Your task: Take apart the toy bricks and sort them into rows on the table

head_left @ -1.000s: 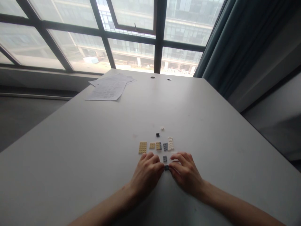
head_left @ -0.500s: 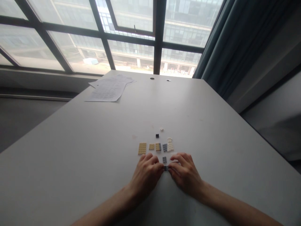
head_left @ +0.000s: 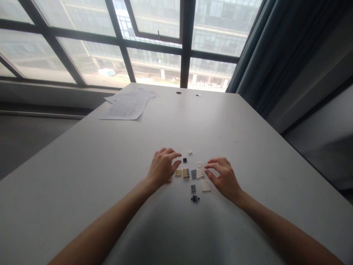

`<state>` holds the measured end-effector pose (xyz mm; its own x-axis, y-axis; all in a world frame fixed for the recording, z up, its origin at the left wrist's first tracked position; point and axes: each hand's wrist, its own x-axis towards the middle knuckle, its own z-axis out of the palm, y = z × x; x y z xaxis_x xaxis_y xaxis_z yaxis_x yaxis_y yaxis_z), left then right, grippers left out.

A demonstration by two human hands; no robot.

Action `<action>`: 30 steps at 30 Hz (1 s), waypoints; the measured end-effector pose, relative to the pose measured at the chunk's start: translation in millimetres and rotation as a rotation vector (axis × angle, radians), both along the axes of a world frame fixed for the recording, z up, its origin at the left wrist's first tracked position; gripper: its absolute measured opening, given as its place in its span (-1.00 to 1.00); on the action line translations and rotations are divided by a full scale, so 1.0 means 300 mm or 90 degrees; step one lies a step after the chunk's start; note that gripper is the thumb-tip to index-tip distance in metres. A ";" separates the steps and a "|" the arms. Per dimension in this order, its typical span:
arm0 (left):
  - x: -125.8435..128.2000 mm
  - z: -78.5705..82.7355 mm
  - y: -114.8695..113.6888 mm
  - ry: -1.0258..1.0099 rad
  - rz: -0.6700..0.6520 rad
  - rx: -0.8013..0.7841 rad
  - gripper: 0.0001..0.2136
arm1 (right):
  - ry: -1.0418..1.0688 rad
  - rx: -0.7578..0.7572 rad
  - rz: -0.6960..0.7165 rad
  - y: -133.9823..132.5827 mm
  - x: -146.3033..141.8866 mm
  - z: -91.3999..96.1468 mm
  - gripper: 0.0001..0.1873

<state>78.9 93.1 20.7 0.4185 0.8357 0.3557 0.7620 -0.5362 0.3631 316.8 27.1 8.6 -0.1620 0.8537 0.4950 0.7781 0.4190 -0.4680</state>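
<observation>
Black block on the bench, just beside the fingertips of the left hand.

Left grip open, thumb and fingers apart; grip of the right hand likewise open, fingertips just beside a white studded plate. Small white piece near the block, on its window side. Row on the near side of the block, left to right: tan plate, tan-and-grey piece, dark grey plate, then the white plate; whether these last two touch, cannot tell. Closer to the person: pale flat tile, grey studded plate, dark knobbed piece. Well apart, far left of the bench: printed papers. Beyond: dark-framed window; blue-grey curtain at right.
</observation>
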 end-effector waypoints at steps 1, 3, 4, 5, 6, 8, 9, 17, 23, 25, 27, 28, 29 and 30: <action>0.011 -0.009 0.029 0.006 0.002 -0.014 -0.83 | 0.012 -0.005 -0.004 0.020 0.000 0.002 -0.93; 0.034 -0.032 0.070 0.015 -0.010 -0.043 -0.83 | 0.032 -0.018 -0.009 0.050 -0.005 -0.001 -0.93; 0.045 -0.044 0.082 0.016 -0.016 -0.054 -0.84 | 0.041 -0.025 -0.010 0.059 -0.008 -0.006 -0.93; 0.055 -0.053 0.091 0.016 -0.021 -0.061 -0.86 | 0.049 -0.031 -0.010 0.066 -0.011 -0.012 -0.94; 0.063 -0.058 0.095 0.013 -0.022 -0.065 -0.87 | 0.058 -0.036 -0.011 0.071 -0.013 -0.017 -0.94; 0.075 -0.060 0.096 0.011 -0.019 -0.061 -0.86 | 0.076 -0.044 -0.008 0.077 -0.017 -0.026 -0.94; 0.080 -0.056 0.093 0.006 -0.019 -0.058 -0.85 | 0.089 -0.046 -0.006 0.080 -0.019 -0.027 -0.94; 0.139 -0.011 0.016 -0.485 -0.088 -0.349 -0.84 | 0.333 -0.147 0.085 0.111 -0.065 0.001 -0.70; 0.159 -0.008 -0.016 -0.695 -0.087 -0.451 -0.78 | 0.436 -0.164 0.115 0.109 -0.100 0.013 -0.76; 0.159 -0.009 -0.017 -0.705 -0.074 -0.450 -0.77 | 0.453 -0.159 0.113 0.105 -0.107 0.015 -0.78; 0.157 -0.012 -0.017 -0.700 -0.068 -0.433 -0.77 | 0.463 -0.158 0.114 0.104 -0.114 0.015 -0.80; 0.155 -0.014 -0.017 -0.692 -0.066 -0.423 -0.78 | 0.465 -0.160 0.116 0.104 -0.116 0.015 -0.81; 0.151 -0.017 -0.018 -0.680 -0.064 -0.411 -0.78 | 0.463 -0.164 0.117 0.106 -0.118 0.014 -0.82; 0.146 -0.019 -0.018 -0.664 -0.060 -0.399 -0.79 | 0.456 -0.167 0.117 0.108 -0.118 0.015 -0.83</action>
<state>122.9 87.8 14.9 0.2422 0.9647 0.1035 -0.0818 -0.0860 0.9929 281.5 59.7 13.0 -0.0303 0.9476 0.3181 0.1781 0.3183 -0.9311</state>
